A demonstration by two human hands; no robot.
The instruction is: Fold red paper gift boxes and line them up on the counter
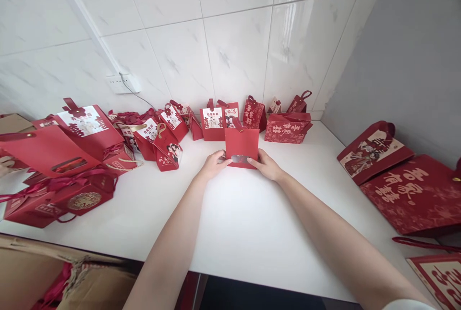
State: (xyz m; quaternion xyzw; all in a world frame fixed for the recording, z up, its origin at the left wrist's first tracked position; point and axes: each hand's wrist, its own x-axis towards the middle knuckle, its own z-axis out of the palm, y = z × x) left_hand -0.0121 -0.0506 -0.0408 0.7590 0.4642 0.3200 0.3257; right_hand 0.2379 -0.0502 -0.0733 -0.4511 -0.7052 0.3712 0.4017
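A small red paper gift box (241,144) with a clear window strip near its lower edge stands on the white table (245,223), towards the back. My left hand (213,163) pinches its lower left corner. My right hand (267,164) grips its lower right corner, fingers curled against the box. Both forearms reach in from the near edge.
Several red gift boxes and bags line the tiled wall (216,125) and pile up at the left (77,156). Larger flat red bags (414,194) lie at the right. A wall socket (122,83) is mounted above. An open cardboard carton (46,276) sits below the near edge.
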